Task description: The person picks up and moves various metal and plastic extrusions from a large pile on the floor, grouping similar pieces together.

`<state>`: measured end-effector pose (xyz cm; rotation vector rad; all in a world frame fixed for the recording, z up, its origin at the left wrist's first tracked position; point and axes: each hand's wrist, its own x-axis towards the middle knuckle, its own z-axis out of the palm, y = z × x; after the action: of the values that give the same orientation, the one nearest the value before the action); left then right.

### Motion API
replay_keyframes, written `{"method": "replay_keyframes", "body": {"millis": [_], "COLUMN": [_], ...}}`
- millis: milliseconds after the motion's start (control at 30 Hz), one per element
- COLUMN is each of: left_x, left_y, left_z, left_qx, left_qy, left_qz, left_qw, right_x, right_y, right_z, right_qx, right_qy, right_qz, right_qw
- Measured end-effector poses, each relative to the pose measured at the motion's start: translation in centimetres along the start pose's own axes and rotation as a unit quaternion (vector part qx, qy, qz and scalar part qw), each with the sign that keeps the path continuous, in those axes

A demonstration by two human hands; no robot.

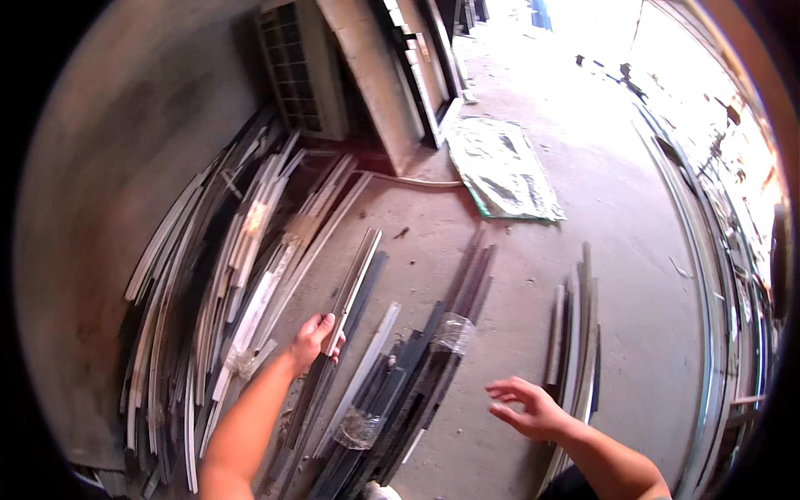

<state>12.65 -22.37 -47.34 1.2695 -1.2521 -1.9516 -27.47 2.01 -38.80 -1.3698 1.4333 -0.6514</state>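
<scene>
My left hand [315, 340] is closed round a long pale metal profile [357, 271], which slants away up and to the right. Darker profiles [310, 400] lie beneath and beside it. My right hand [527, 407] hovers with its fingers apart and slightly curled, holding nothing. Close to its right is a small group of grey and brown profiles [573, 333]. Between my hands lies a bundle of dark profiles [408, 375], wrapped with clear plastic film [453, 333] in places.
Many long strips [242, 258] are heaped along the wall [108, 167] at left. A shiny silver sheet [504, 171] lies on the concrete floor ahead. Tall panels [375, 83] lean beside a grille-fronted unit [292, 71]. Long rails [696, 225] run along the right.
</scene>
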Motion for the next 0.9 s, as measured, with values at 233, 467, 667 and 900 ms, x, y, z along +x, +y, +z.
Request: {"method": "replay_keyframes", "body": {"millis": [233, 467, 667, 900], "left_x": [-0.7, -0.1, 0.9, 0.7], "left_y": [4.3, -0.2, -3.0, -3.8], "left_z": [18.4, 30.0, 31.6, 31.4], "left_qx": [0.051, 0.009, -0.048, -0.089], "left_qy": [-0.135, -0.198, -0.201, -0.221], "left_qz": [-0.009, -0.033, -0.100, -0.140], "left_qw": [0.989, 0.980, 0.973, 0.961], "right_x": [6.0, 4.3, 0.6, -5.1], "right_y": [-1.8, 3.5, 8.5, 22.8], "right_z": [-1.1, -5.2, -8.4, -18.4], "right_qx": [0.332, 0.328, 0.304, 0.028], "right_qy": [0.103, 0.212, 0.199, 0.199], "right_qz": [0.034, 0.141, 0.214, 0.370], "right_qw": [0.937, 0.910, 0.907, 0.907]}}
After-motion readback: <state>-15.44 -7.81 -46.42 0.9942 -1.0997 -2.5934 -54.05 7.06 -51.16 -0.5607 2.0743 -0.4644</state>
